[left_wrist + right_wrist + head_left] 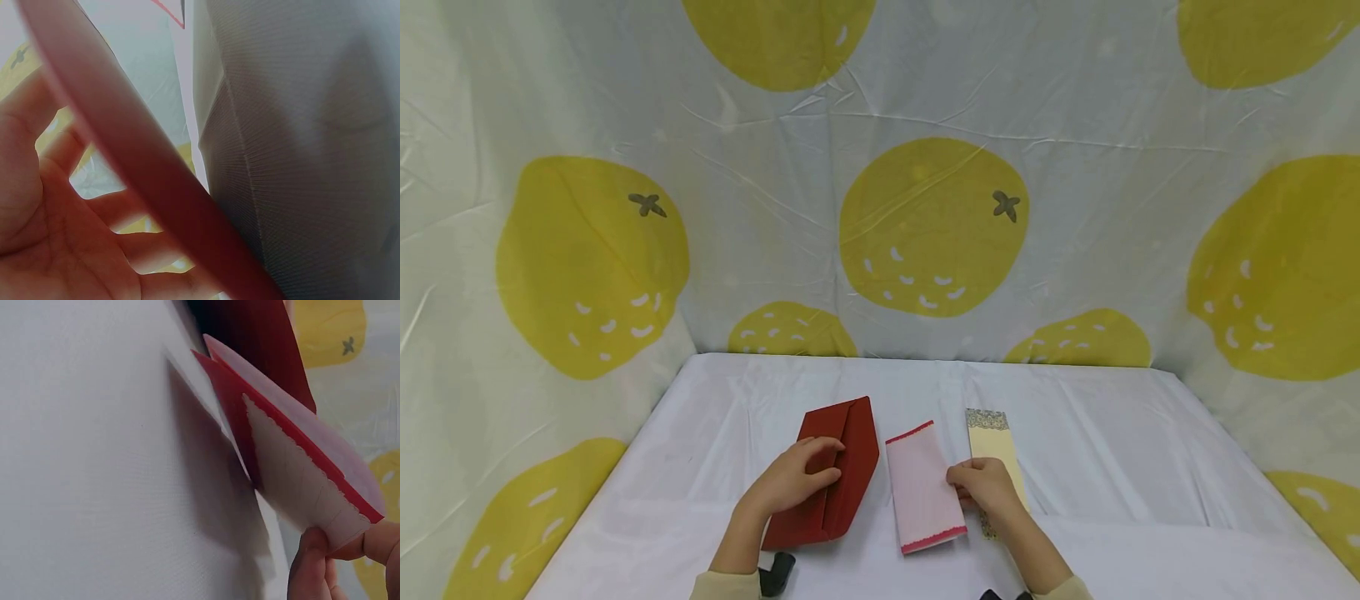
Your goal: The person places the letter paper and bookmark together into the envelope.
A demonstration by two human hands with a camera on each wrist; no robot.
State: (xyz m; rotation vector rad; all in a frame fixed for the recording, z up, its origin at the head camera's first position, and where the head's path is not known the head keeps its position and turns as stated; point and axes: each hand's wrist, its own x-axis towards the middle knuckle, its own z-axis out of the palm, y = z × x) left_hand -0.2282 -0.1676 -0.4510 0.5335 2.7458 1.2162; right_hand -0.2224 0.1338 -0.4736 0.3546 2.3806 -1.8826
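Over the middle of the white cloth-covered counter, I see a folded, pale pink paper sleeve with red-trimmed ends, tilted and partly clear of the cloth. The right hand pinches its right edge between thumb and bent fingers. I judge it light, springy and easy to crease, so a gentle hold on that long edge suits it better than squeezing the scalloped trim. Just beside it, the left hand lies over a broad dark-red paper envelope with a pointed side; its fingers are bent and spread, but the wrist view is blurred and I can't tell whether they pinch the fold or merely rest there. That envelope looks stiffer, and its straight outer edge should give the surest hold. A narrow cream-yellow paper strip with speckled grey ends lies on the counter, partly behind the right hand. As for containers, the pink sleeve shows separate layers at its lower end; what either it or the red envelope contains, I can't make out.
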